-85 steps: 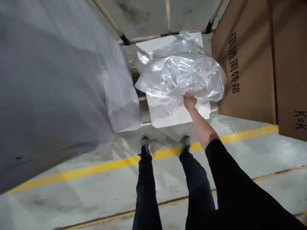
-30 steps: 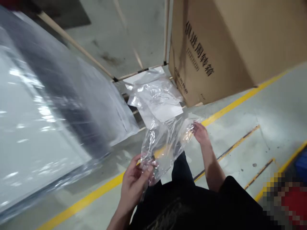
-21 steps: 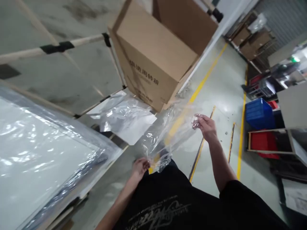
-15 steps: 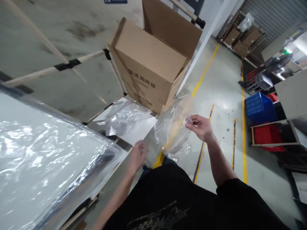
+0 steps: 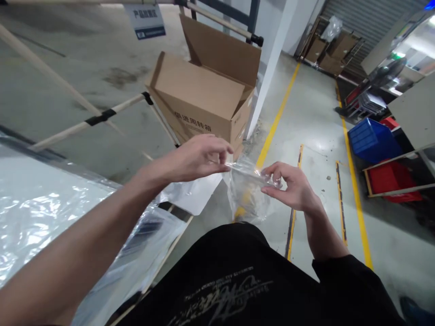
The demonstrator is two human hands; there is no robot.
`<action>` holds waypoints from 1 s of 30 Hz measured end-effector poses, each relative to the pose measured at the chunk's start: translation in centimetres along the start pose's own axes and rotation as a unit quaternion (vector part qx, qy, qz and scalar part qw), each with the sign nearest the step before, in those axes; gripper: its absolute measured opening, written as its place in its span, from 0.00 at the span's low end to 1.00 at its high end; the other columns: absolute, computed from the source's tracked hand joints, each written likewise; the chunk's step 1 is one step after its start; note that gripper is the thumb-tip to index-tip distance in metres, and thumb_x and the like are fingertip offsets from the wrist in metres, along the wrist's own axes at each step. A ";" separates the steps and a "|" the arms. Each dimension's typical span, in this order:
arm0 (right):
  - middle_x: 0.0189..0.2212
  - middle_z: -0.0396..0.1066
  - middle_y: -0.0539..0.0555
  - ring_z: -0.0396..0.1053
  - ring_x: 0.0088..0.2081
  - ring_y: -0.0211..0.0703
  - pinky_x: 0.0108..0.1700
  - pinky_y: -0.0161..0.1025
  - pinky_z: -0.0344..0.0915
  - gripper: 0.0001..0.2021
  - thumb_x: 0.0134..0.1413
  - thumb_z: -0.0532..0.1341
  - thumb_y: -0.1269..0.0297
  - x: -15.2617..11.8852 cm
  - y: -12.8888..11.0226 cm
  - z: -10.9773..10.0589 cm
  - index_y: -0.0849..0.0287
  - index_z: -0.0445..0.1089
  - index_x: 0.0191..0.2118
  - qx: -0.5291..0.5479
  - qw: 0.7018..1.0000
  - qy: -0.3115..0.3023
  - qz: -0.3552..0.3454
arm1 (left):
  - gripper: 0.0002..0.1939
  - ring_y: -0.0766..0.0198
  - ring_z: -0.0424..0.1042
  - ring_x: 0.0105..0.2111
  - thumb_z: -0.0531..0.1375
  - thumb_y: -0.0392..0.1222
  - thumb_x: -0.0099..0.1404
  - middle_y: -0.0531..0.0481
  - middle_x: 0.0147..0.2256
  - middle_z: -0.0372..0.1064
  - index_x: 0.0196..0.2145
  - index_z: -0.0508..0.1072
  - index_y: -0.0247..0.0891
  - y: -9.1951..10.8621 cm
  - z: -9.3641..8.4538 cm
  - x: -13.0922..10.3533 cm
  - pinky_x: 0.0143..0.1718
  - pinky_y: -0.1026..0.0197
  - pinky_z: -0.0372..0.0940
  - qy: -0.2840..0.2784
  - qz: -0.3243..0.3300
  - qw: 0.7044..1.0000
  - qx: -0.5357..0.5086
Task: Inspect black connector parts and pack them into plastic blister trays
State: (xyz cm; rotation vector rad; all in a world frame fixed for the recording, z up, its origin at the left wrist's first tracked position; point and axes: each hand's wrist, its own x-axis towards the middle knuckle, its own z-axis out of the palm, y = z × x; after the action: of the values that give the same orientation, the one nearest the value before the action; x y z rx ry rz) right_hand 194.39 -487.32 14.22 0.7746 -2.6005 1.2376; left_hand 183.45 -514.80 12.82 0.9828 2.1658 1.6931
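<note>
A clear plastic bag (image 5: 247, 194) hangs between my hands in front of my body, its upper edge stretched from one to the other. My left hand (image 5: 204, 156) pinches one end of that edge. On the other end, the fingers of my right hand (image 5: 287, 183) are closed with the film bunched in them. Just beyond my left hand stands a cardboard box (image 5: 200, 88) with its flaps up and dark printing on its side, partly hidden by the hand. A white sheet (image 5: 193, 194) lies below my left forearm, with clear plastic on it.
Plastic-covered white material (image 5: 30, 203) fills the left side. A pipe frame (image 5: 115, 111) runs behind it, with a sign (image 5: 145, 20) hanging above. Yellow lines (image 5: 280, 113) mark the floor. At right are a blue bin (image 5: 372, 140) and a red bin (image 5: 390, 181); cartons (image 5: 340, 47) stand far back.
My left hand has moved up and right from beside the white sheet and now grips the bag's edge. The bag's edge is now stretched between both hands; the view has shifted slightly.
</note>
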 end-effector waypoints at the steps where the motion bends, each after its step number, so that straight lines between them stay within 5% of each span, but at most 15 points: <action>1: 0.34 0.76 0.50 0.75 0.36 0.40 0.38 0.39 0.70 0.16 0.60 0.72 0.63 -0.6 0.2 -0.4 0.55 0.63 0.30 -0.001 1.000 0.001 0.003 | 0.11 0.55 0.76 0.38 0.78 0.34 0.50 0.45 0.32 0.76 0.24 0.79 0.38 0.6 -0.3 -0.6 0.45 0.61 0.66 -0.007 -0.017 1.000 -0.006; 4: 0.29 0.73 0.48 0.72 0.31 0.38 0.34 0.38 0.68 0.14 0.63 0.69 0.64 -1.2 0.6 -1.1 0.55 0.63 0.31 -0.043 0.999 -0.004 -0.023 | 0.11 0.63 0.68 0.25 0.78 0.33 0.49 0.49 0.25 0.73 0.23 0.80 0.40 2.3 -0.7 -2.2 0.28 0.68 0.57 -0.041 -0.056 0.998 -0.007; 9: 0.31 0.74 0.52 0.70 0.35 0.45 0.38 0.45 0.67 0.09 0.65 0.64 0.71 0.4 1.0 -2.2 0.54 0.66 0.33 -0.257 0.955 0.009 -0.147 | 0.12 0.63 0.67 0.16 0.78 0.32 0.47 0.51 0.22 0.72 0.29 0.84 0.42 3.3 -1.2 -5.1 0.18 0.66 0.58 -0.088 -0.206 0.968 -0.118; 13: 0.35 0.78 0.52 0.70 0.38 0.48 0.40 0.47 0.67 0.10 0.61 0.65 0.77 1.0 1.4 -2.7 0.52 0.69 0.37 -0.313 0.925 0.024 -0.215 | 0.11 0.60 0.72 0.16 0.74 0.44 0.59 0.44 0.32 0.80 0.40 0.86 0.43 0.4 -0.5 -8.1 0.18 0.62 0.67 -0.162 -0.289 0.925 -0.187; 16: 0.38 0.80 0.50 0.70 0.38 0.48 0.38 0.48 0.67 0.12 0.59 0.68 0.75 0.7 2.2 -2.2 0.49 0.72 0.40 -0.283 0.929 0.052 -0.231 | 0.09 0.59 0.74 0.20 0.72 0.50 0.60 0.45 0.31 0.79 0.35 0.85 0.42 -2.8 1.6 -8.7 0.21 0.63 0.68 -0.119 -0.257 0.941 -0.187; 20: 0.42 0.80 0.51 0.70 0.38 0.48 0.37 0.49 0.68 0.11 0.59 0.68 0.73 0.8 2.8 -1.1 0.47 0.73 0.41 -0.270 0.927 0.106 -0.240 | 0.20 0.57 0.77 0.29 0.69 0.62 0.63 0.42 0.31 0.80 0.34 0.85 0.41 -4.6 4.4 -5.6 0.29 0.62 0.71 0.016 -0.174 0.959 -0.225; 23: 0.44 0.79 0.54 0.70 0.40 0.48 0.37 0.48 0.70 0.12 0.59 0.67 0.75 1.4 2.6 -0.6 0.50 0.73 0.42 -0.269 0.921 0.100 -0.263 | 0.35 0.52 0.79 0.33 0.63 0.74 0.62 0.34 0.36 0.80 0.37 0.85 0.36 -3.1 5.2 -2.1 0.34 0.55 0.73 0.035 -0.135 0.935 -0.327; 30: 0.42 0.79 0.55 0.71 0.39 0.47 0.37 0.47 0.70 0.15 0.59 0.62 0.80 0.2 1.9 3.0 0.51 0.75 0.45 -0.253 0.936 0.051 -0.241 | 0.14 0.60 0.73 0.27 0.68 0.45 0.65 0.45 0.25 0.75 0.25 0.81 0.35 1.0 4.2 3.1 0.30 0.61 0.67 0.057 -0.089 0.983 -0.149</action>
State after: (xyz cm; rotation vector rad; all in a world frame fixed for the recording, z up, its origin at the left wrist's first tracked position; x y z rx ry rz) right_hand 193.50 -488.71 11.06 1.0975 -2.2783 0.4304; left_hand 183.79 -509.55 13.08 0.6076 1.9202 1.9511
